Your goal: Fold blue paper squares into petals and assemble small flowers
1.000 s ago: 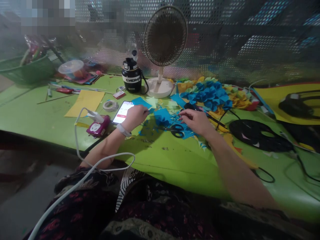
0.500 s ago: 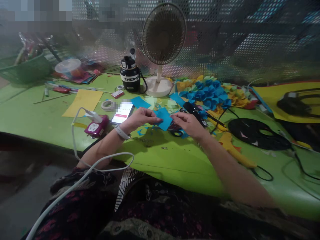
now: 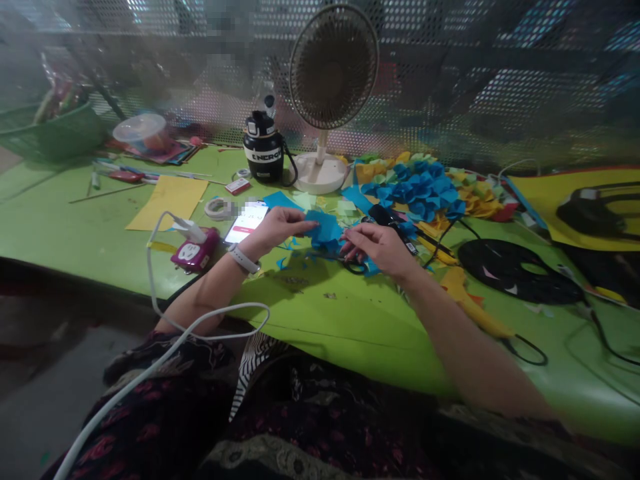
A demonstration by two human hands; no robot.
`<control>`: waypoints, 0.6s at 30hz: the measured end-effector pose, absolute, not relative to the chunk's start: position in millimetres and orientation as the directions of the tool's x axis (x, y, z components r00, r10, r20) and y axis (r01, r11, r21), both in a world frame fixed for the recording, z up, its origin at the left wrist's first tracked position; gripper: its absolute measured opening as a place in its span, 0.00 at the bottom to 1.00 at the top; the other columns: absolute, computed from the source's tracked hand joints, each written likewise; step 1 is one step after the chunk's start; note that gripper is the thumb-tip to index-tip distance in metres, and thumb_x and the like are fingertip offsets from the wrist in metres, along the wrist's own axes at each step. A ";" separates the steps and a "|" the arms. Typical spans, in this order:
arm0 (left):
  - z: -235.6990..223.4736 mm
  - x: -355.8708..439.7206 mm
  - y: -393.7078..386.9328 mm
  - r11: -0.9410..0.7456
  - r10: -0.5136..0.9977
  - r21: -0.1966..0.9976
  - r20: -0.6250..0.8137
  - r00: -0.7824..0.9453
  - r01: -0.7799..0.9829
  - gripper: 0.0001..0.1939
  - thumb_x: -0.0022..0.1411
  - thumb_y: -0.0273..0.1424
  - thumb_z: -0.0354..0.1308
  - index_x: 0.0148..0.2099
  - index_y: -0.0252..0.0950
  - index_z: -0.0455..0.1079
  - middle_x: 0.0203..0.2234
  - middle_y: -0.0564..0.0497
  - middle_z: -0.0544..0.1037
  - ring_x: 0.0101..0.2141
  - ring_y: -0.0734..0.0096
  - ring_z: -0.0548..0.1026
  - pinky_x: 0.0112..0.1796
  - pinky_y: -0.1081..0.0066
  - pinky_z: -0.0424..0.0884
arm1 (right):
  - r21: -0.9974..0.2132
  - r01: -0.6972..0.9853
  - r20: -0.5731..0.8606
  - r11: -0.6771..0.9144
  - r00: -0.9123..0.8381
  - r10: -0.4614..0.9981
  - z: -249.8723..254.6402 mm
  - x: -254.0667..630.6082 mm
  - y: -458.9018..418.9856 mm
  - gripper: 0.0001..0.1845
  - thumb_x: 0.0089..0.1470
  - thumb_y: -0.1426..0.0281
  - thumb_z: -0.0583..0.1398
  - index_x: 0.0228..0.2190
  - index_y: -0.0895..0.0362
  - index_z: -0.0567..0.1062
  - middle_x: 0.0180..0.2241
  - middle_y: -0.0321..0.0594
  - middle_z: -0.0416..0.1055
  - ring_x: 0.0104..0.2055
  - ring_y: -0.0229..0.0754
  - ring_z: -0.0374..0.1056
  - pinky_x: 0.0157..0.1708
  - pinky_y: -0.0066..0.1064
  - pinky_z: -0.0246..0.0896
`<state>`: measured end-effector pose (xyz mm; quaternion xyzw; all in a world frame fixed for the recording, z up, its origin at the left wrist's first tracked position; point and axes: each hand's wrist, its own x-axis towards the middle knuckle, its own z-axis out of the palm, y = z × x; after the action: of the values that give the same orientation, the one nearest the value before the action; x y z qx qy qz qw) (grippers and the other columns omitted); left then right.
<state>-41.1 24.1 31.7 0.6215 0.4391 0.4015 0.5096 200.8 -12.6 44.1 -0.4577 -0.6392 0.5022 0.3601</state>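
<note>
Hands (image 3: 279, 229) flank blue paper (image 3: 327, 229) — near table edge (image 3: 313, 345) well apart.

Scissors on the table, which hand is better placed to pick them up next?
Probably the right hand: it is closer to the scissors. The left hand is farther off and seems to pinch blue paper.

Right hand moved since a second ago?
Yes: the right hand has shifted left, judged against the fan base; its fingertips now sit nearer the blue paper.
</note>
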 end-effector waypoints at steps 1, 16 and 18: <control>32.4 -43.1 26.9 -0.075 0.971 0.991 0.047 0.235 0.111 0.18 0.53 0.36 0.71 0.23 0.33 0.68 0.19 0.56 0.71 0.23 0.80 0.71 0.29 0.76 0.68 | -0.969 0.228 0.023 0.094 -0.294 0.956 42.3 202.9 -10.3 0.26 0.47 0.45 0.67 0.30 0.56 0.76 0.27 0.41 0.78 0.25 0.38 0.73 0.23 0.28 0.63; 2.4 -51.8 51.6 -0.131 0.977 0.673 0.210 -0.018 0.728 0.15 0.63 0.37 0.63 0.49 0.35 0.77 0.37 0.44 0.83 0.39 0.59 0.81 0.42 0.65 0.74 | -0.905 0.358 0.153 0.229 -0.228 0.962 31.5 213.1 2.1 0.16 0.50 0.55 0.65 0.30 0.55 0.76 0.26 0.40 0.77 0.25 0.41 0.73 0.31 0.37 0.73; 11.7 -62.2 52.5 -0.114 0.954 0.533 0.293 -0.057 0.838 0.15 0.66 0.33 0.57 0.52 0.36 0.77 0.45 0.43 0.82 0.45 0.57 0.79 0.48 0.63 0.73 | -0.899 0.365 0.166 0.242 -0.226 0.960 31.8 213.8 2.3 0.15 0.51 0.55 0.65 0.29 0.55 0.76 0.27 0.40 0.77 0.25 0.41 0.73 0.32 0.37 0.74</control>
<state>-62.2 52.5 11.7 0.6802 0.6588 0.3071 0.0946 213.8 2.3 31.8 -0.4839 -0.6842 0.3808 0.3907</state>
